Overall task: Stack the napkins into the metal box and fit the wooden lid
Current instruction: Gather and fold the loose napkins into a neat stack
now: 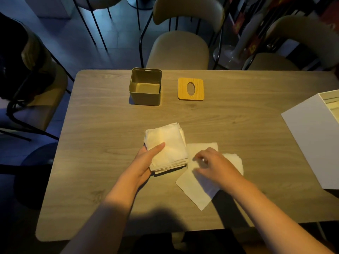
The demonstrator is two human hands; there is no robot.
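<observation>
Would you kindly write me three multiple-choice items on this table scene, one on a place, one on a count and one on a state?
1. Where does the wooden lid lie?
A. On the metal box
B. On the table, right of the metal box
C. Under the napkin stack

2. How many openings does the wooden lid have?
A. One oval
B. Two ovals
C. None

3. What state is the metal box in?
A. Closed
B. Full of napkins
C. Open and empty

Answers:
1 B: the lid lies flat on the table, apart from the box.
2 A: a single oval hole shows at its middle.
3 C: its bare floor shows, while the napkin stack sits in the left hand and the right hand rests on loose napkins.
</observation>
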